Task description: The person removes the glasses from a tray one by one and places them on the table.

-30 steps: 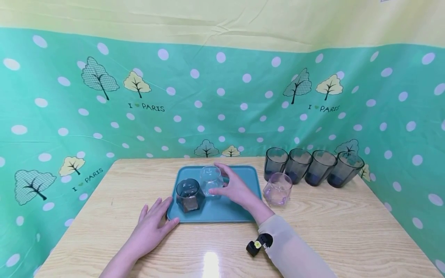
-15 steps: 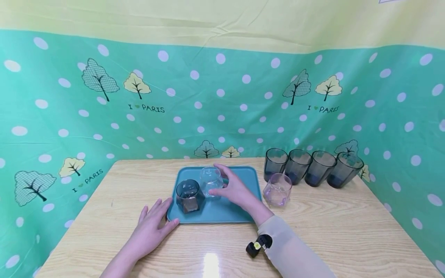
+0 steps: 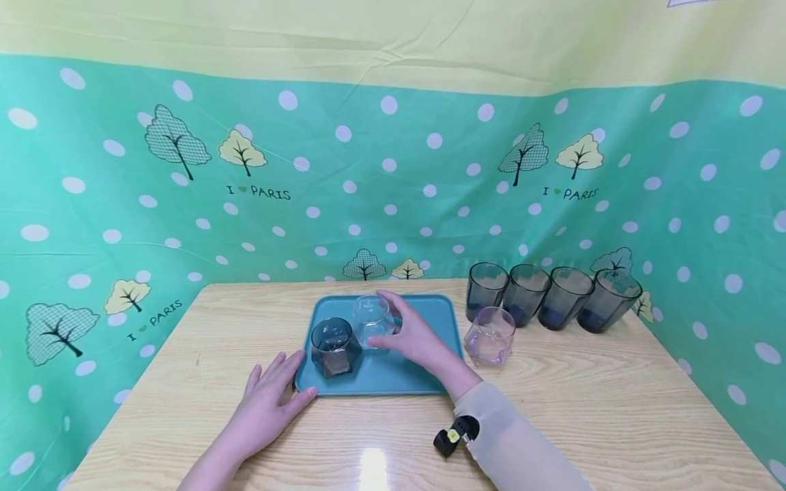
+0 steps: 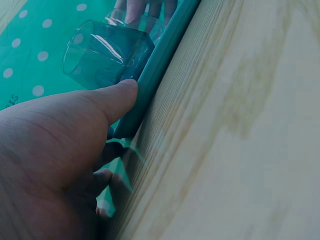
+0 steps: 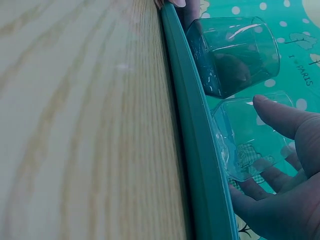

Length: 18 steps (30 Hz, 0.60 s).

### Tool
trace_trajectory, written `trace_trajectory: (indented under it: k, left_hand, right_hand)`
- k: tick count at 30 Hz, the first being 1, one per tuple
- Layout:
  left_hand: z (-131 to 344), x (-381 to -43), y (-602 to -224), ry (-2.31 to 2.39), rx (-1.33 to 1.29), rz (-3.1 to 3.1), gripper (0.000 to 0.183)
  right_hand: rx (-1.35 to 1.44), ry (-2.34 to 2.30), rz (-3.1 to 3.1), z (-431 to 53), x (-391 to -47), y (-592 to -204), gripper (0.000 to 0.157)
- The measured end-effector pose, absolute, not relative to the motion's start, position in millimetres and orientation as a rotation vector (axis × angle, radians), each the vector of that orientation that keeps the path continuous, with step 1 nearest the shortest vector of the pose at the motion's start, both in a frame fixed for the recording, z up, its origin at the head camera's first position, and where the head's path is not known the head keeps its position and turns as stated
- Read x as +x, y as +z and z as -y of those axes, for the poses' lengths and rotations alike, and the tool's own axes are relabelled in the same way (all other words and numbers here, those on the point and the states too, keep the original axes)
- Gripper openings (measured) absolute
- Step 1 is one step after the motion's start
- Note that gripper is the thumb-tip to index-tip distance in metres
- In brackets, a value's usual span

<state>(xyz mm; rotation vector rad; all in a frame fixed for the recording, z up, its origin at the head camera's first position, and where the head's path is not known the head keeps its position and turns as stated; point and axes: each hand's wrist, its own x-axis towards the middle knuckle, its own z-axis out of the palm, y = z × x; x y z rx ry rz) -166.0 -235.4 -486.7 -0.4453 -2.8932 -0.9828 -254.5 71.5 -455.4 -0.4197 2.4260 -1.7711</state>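
Observation:
A blue tray (image 3: 405, 374) lies on the table with two short faceted tumblers standing on it. One is a smoky grey tumbler (image 3: 332, 348) at the tray's left. Just behind and right of it stands a clear tumbler (image 3: 367, 319), which my right hand (image 3: 413, 332) grips from the right side. In the right wrist view, the thumb (image 5: 277, 116) is on one side of that clear glass and the other fingers are on the far side. My left hand (image 3: 270, 402) rests at the tray's front left corner, fingers extended, its thumb (image 4: 120, 97) on the rim.
A pinkish clear tumbler (image 3: 490, 337) stands just right of the tray. Behind it, several tall smoky glasses (image 3: 527, 294) form a row at the back right, the last one (image 3: 608, 303) looking slanted. A polka-dot curtain (image 3: 393, 170) hangs behind the wooden table (image 3: 589, 395).

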Motion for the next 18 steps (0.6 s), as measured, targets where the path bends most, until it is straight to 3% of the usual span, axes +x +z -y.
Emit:
trace_trajectory:
  k: [18]
  left_hand:
    - [235.4, -165.8, -486.6, -0.991, -0.446, 2.892, 0.083]
  right_hand:
    - [-0.428, -1.772, -2.434, -71.2, -254.8, -457.3, 0.093]
